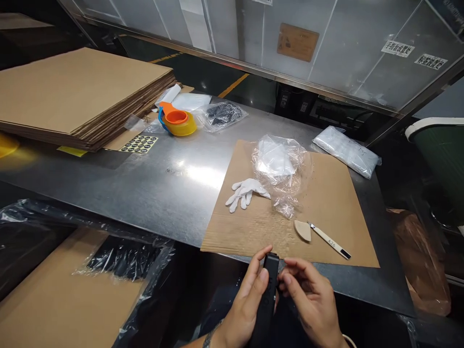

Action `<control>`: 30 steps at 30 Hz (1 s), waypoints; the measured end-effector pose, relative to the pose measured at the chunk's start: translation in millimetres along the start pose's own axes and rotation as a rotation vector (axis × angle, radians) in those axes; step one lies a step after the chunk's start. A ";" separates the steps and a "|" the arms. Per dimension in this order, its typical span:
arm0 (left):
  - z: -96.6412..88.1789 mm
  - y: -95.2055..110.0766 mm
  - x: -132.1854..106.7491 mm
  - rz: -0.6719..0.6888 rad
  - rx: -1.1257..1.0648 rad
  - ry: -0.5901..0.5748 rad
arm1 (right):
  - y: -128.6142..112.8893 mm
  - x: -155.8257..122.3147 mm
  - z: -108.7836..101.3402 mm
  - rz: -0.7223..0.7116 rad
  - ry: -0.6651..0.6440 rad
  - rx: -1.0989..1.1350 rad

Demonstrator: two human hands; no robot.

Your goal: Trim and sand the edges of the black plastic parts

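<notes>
Pinching slim, black, oblong device: left hand; right hand curled beside, grasp unclear.

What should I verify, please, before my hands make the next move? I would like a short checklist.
1. Left grip holds the black object: ok.
2. Right grip touches that object: cannot tell; its fingertips are very close.
3. A26-marked tool lies apart from both hands: ok, on the cardboard sheet.
4. Hands gloved: not ok; both bare, white glove on the sheet.
5. Clear plastic away from hands: ok.
</notes>
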State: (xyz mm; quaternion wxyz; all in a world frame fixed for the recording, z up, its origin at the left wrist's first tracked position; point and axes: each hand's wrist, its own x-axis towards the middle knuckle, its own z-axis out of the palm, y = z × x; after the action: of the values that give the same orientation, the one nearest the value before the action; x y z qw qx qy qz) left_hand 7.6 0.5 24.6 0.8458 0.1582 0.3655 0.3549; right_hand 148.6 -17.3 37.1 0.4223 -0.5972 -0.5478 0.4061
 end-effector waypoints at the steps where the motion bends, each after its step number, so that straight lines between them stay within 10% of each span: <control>1: 1.6 0.3 -0.2 0.004 0.003 -0.007 | 7.6 5.2 -7.0 0.004 0.034 -0.104; 5: 6.1 3.3 -2.9 -0.004 0.000 -0.013 | 62.3 38.1 -50.3 -0.073 0.341 -0.769; 10: 5.1 0.9 -4.4 -0.002 0.006 0.030 | 123.8 62.4 -92.2 -0.062 0.387 -0.996; 15: 4.9 -1.8 -4.5 0.002 0.049 0.058 | 136.8 58.3 -98.8 -0.099 0.373 -1.062; 21: 7.5 -1.1 -6.4 0.003 0.067 0.089 | 97.0 40.5 -87.3 -0.128 0.427 -0.958; 27: 7.1 -3.4 -5.2 0.001 0.078 0.110 | 11.0 4.0 -55.4 -0.372 -0.148 -0.655; 30: 6.5 -3.1 -5.6 0.017 0.100 0.101 | -6.5 -4.2 -42.4 -0.460 -0.220 -0.720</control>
State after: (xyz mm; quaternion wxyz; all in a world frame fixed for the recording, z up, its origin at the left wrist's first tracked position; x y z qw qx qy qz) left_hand 11.1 -5.7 30.3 0.8142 0.1855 0.4236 0.3510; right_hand 186.4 -23.7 56.6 0.2061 -0.5220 -0.8147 0.1458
